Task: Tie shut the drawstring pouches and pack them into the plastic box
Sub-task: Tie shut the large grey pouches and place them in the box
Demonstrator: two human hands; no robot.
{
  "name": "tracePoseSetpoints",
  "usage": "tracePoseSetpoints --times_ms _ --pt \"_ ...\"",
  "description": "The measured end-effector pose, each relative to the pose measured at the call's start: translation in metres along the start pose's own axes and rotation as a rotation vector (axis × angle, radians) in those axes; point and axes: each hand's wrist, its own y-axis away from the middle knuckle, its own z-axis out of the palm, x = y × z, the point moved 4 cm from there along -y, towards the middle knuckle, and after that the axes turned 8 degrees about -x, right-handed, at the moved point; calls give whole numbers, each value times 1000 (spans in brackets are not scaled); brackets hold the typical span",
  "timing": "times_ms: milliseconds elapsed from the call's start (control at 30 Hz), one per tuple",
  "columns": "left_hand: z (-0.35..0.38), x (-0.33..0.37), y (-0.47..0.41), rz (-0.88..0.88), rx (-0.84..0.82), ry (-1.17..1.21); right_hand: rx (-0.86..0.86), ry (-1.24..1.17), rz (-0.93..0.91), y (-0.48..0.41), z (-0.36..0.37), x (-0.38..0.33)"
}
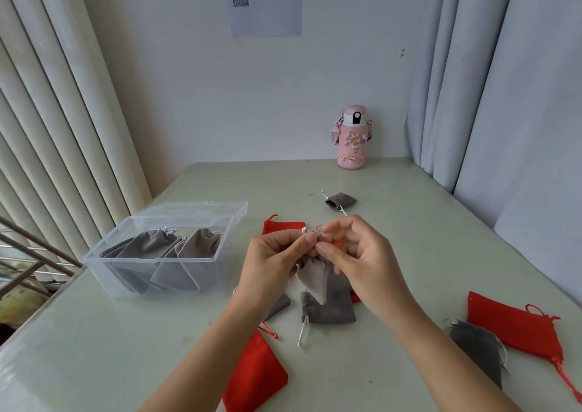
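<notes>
**Q:** What are the hands doing?

**A:** Both hands are raised above the middle of a pale green table [409, 254]. The left hand [271, 263] and right hand [359, 254] meet fingertip to fingertip, each pinching the silvery drawstring [305, 230] at the gathered neck of a light grey pouch [311, 277]. The pouch hangs down from the fingers, clear of the table.

**Q:** Where is the box?

**A:** A clear plastic box [104, 270] sits to the left, open, with its lid [201, 210] lying behind it on the far side. Several packed grey pouches [176, 254] lean inside it, necks up.

**Q:** What else lies on the table?

**A:** Loose pouches. Directly beneath the hands is a dark grey pouch [330, 307] with its cord trailing toward the near edge. A red pouch [255, 377] lies near, left of centre. Another red pouch [285, 226] shows just beyond the hands. At the near right, a large red pouch [510, 326] sits beside a grey pouch [478, 348]. One small grey pouch [340, 201] lies alone farther back.

**Q:** Anything in the background?

**A:** A pink bottle [352, 142] covered in stickers stands at the far edge against the wall, and a printed sheet [264, 2] with a QR code hangs above.
</notes>
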Motion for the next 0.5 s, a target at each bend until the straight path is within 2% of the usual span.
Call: tracePoseSetpoints --times_ms 333,500 --pt "1 -1 0 36 -141 -158 -128 -60 54 -4 -3 1" --pt "2 -3 -2 5 -112 -123 -102 20 31 -3 -6 2"
